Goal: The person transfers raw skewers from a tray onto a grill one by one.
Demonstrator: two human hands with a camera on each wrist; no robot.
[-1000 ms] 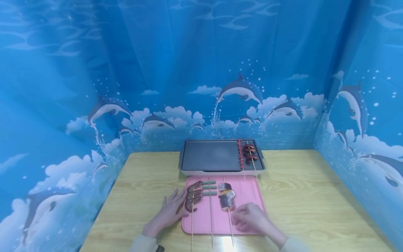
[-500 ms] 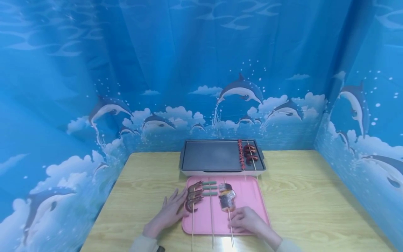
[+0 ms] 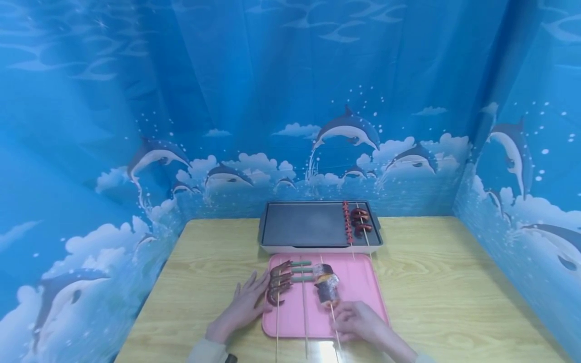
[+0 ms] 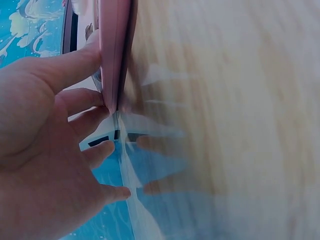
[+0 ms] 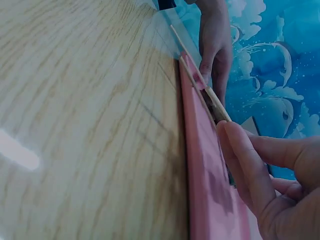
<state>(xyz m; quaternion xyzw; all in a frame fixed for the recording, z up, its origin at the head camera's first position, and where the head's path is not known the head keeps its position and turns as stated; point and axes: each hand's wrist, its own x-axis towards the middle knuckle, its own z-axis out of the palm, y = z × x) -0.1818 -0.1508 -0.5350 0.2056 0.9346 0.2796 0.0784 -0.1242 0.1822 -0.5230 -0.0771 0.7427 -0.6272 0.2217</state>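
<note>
A pink tray [image 3: 358, 282] lies on the table, bearing several skewers. My right hand [image 3: 360, 321] pinches the wooden stick of a skewer of silvery-skinned fish chunks [image 3: 328, 291], just below the fish. In the right wrist view, thumb and fingertips meet on that stick [image 5: 218, 106], which is raised above the tray's rim. My left hand [image 3: 245, 306] is spread at the tray's left edge; in the left wrist view its thumb and some fingers touch the tray's side [image 4: 112, 55]. Near it lies a shrimp skewer [image 3: 279, 290], with a skewer of green pieces [image 3: 300, 270] to its right.
Behind the tray stands a rectangular grill pan [image 3: 299, 224] with a dark plate. At its right end lie a skewer of small red pieces [image 3: 347, 222] and one of dark reddish-brown chunks [image 3: 361, 222]. A dolphin-printed curtain [image 3: 281, 101] surrounds the wooden table [image 3: 431, 272].
My right hand has reached the fish skewer's stick and taken hold of it. The skewer has tilted, its top moving left towards the green pieces. The left hand has stayed put.
</note>
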